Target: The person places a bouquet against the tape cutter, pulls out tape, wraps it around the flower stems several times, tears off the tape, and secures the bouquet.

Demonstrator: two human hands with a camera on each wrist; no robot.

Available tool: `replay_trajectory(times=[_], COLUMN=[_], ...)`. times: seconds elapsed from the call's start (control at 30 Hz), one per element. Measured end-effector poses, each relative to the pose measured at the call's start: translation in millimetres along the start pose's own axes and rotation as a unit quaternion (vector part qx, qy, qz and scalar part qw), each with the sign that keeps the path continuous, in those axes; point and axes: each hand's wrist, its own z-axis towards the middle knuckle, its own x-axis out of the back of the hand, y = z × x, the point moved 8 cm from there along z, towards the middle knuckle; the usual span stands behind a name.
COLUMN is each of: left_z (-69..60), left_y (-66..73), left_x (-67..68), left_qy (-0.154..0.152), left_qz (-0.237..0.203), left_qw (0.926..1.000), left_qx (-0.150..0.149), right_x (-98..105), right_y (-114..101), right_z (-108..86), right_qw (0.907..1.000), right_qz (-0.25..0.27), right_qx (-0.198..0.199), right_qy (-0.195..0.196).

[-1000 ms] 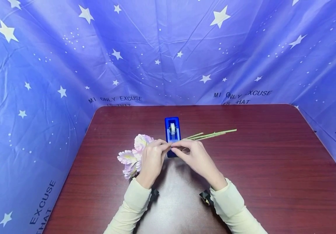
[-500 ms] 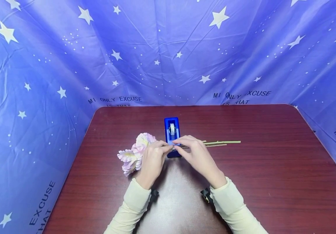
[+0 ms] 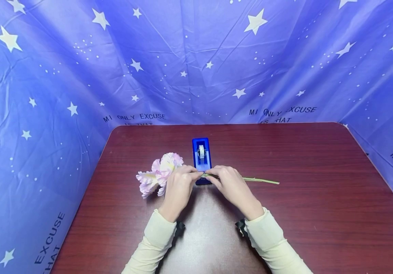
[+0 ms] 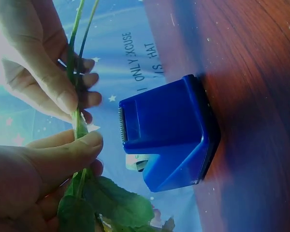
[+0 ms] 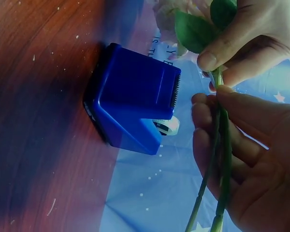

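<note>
Pale pink and white flowers [image 3: 169, 164] lie left of my left hand [image 3: 178, 190] in the head view. Their green stems [image 3: 263, 180] run rightward past my right hand [image 3: 235, 188]. My left thumb and fingers pinch the stems just below the green leaves [image 4: 118, 200]. Close beside that grip, my right thumb and fingers pinch the same stems, which cross the right palm in the right wrist view. A shiny clear patch, perhaps tape, shows on the stems between the hands in the left wrist view. Beyond the hands stands a blue tape dispenser [image 3: 201, 146], its near end partly hidden.
The dispenser's toothed cutting edge [image 5: 176, 90] faces the hands in the right wrist view. A dark red wooden table [image 3: 306, 213] lies beneath everything. A blue star-patterned curtain [image 3: 196, 57] hangs behind the table and along its sides.
The stems' free ends have swung toward me, and the flower heads have shifted slightly away. Both hands keep hold close together; the right fingers have changed position on the stems. The dispenser stays put.
</note>
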Motion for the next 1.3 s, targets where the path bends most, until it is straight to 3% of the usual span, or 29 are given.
replay_trajectory(times=[0.3, 0.57, 0.87, 1.17, 1.3], left_z=[0.4, 1.2, 2.9, 6.8, 7.7], left_y=[1.3, 1.0, 8.5, 19.2, 23.1], left_x=[-1.0, 2.8, 8.7, 25.2, 30.0], left_qy=[0.002, 0.015, 0.013, 0.069, 0.086], left_qz=[0.002, 0.007, -0.005, -0.064, -0.09], left_qw=[0.9999, 0.9999, 0.9995, 0.9939, 0.99], left_qx=[-0.014, -0.004, -0.029, -0.057, -0.066], right_x=[-3, -3, -3, 0, 2], right_y=[3, 6, 13, 16, 16], right_z=[0.5, 0.0, -1.0, -1.0, -1.0], right_qw=[0.9994, 0.9984, 0.9943, 0.9877, 0.9863], right_qz=[0.031, 0.052, 0.088, 0.129, 0.139], right_qx=[-0.007, -0.018, -0.044, -0.072, -0.065], right_qy=[-0.011, 0.009, 0.04, 0.05, 0.061])
